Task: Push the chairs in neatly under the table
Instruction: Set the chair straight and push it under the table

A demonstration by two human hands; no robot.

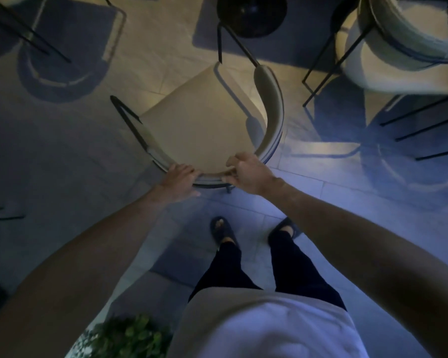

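The chair [204, 125] stood on the tiled floor [321, 192] directly ahead of the person, its beige seat facing the black round table base [251, 14]. The chair stood near that base but apart from it. The upper frame edge cut off the base, and the table top could not be made out.

The left hand [177, 179] gripped the near curve of the backrest [269, 99], fingers curled over the rim and thumb on the near side. The right hand [248, 174] gripped the same rim just beside it, fingers wrapped round the edge. Both hands covered part of the rim. The chair's rear legs were mostly hidden beneath the backrest; only one dark leg end showed between the hands.

A second chair [388, 55] stood at the upper right, blurred and partly cut off by the frame edge. A third chair [70, 47] at the upper left was dim, and only its outline and dark legs could be read.

A blurred green plant [130, 337] sat at the lower left, cut off by the bottom edge. The lighting was low, so surface detail on the floor was hard to resolve.
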